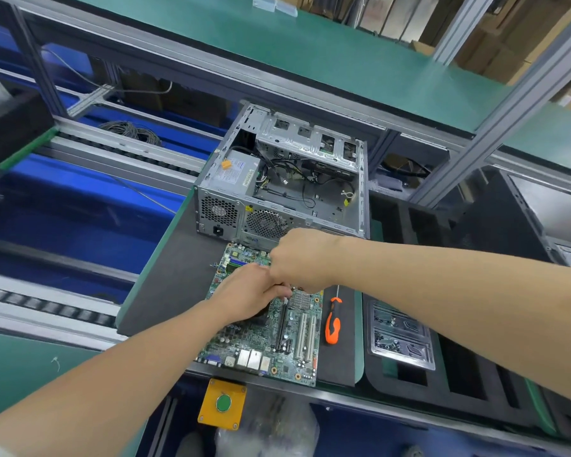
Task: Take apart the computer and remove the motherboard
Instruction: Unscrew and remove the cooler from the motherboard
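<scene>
**Board out of the case, hands busy at its middle**

In the head view, we see the motherboard (287, 341) lying flat on the bench (172, 285), just in front of the case (218, 192) and free of it. We judge the main job done. The case stands open with its side off, its floor shows bare metal and loose black cables, and the board is out. What is left, by our reading, is stripping parts off the board itself. The power supply (234, 173) and the drive cage (307, 140) sit in the case.

Both hands meet over the middle of the board. The left hand (248, 295) has its fingers bent down over something dark, and we cannot tell whether it grips. The right hand (299, 262) is curled, knuckles up, just beyond the left and close against it. We cannot tell what it holds, if anything.

The board is a thin, stiff green sheet crowded with small parts. It carries a long black slot, two white slots (305, 338), a small finned silver heatsink (302, 298) and metal port blocks along its near edge. The case is dull grey stamped steel with honeycomb vents. The screwdriver (333, 324) lies just right of the board and has an orange and black handle and a thin steel shaft. Farther right sits a clear moulded plastic tray (401, 338). The bench surface is a matte dark mat edged in green.
</scene>
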